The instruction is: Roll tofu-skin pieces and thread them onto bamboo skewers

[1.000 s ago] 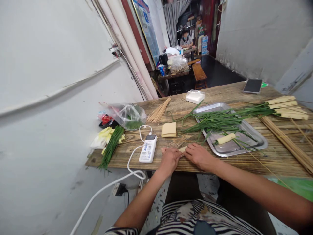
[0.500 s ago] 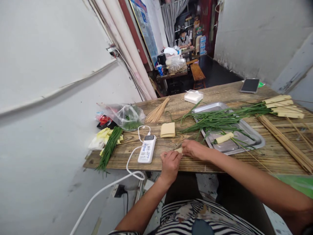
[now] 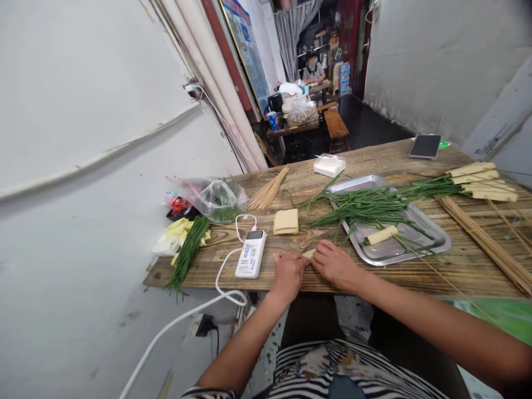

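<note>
Near the table's front edge, a pale tofu-skin roll (image 3: pixel 308 254) lies mostly hidden under my fingers. My left hand (image 3: pixel 288 272) is closed over its left end. On the other end, my right hand (image 3: pixel 336 267) presses with bent fingers. A small stack of square tofu sheets (image 3: pixel 286 221) sits just beyond my hands. To the right, long green chives (image 3: pixel 366 204) lie across a metal tray (image 3: pixel 440 244). One finished roll (image 3: pixel 382 235) with chives inside rests in that tray, a skewer beside it.
A white power bank (image 3: pixel 250 255) with a cable stands left of my hands. Further left are a chive bundle (image 3: pixel 189 252) and a plastic bag (image 3: pixel 216 197). Bamboo skewers (image 3: pixel 269 188) fan out behind. Skewered rolls (image 3: pixel 484 180) and a phone (image 3: pixel 425 146) are at right. A person (image 3: pixel 313 71) sits far back.
My right hand has shifted slightly toward me and its fingers have curled further over the roll. My left hand stays on the left end. The other things keep their places.
</note>
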`<state>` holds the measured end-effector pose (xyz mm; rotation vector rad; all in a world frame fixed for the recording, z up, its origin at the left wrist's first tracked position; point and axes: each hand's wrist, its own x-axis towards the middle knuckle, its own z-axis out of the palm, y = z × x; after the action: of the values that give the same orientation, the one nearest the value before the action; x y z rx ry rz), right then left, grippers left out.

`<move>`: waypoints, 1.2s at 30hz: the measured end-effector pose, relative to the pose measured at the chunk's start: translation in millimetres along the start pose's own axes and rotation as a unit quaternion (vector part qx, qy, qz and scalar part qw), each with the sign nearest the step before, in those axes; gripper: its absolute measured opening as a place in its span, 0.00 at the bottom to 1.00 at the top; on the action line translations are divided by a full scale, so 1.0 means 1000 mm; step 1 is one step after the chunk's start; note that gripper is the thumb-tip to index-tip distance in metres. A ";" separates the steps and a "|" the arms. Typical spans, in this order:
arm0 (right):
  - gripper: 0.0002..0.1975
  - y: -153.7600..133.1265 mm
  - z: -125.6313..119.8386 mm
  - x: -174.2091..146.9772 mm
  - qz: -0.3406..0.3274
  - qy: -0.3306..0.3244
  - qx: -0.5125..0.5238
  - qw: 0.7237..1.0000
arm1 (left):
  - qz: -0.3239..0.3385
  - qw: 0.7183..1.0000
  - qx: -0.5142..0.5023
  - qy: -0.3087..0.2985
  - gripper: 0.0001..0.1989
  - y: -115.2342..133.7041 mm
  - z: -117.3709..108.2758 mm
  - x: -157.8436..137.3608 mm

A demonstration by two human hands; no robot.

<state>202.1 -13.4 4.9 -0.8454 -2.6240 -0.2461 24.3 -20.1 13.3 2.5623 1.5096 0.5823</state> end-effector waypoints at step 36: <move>0.20 -0.010 0.023 -0.015 0.113 0.016 0.006 0.993 | 0.011 0.990 0.139 0.020 0.17 0.011 0.021 -0.019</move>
<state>200.8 -23.5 -22.6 -1.1136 -2.4698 -0.1805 33.2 -40.1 -8.3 2.7882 1.6869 0.4552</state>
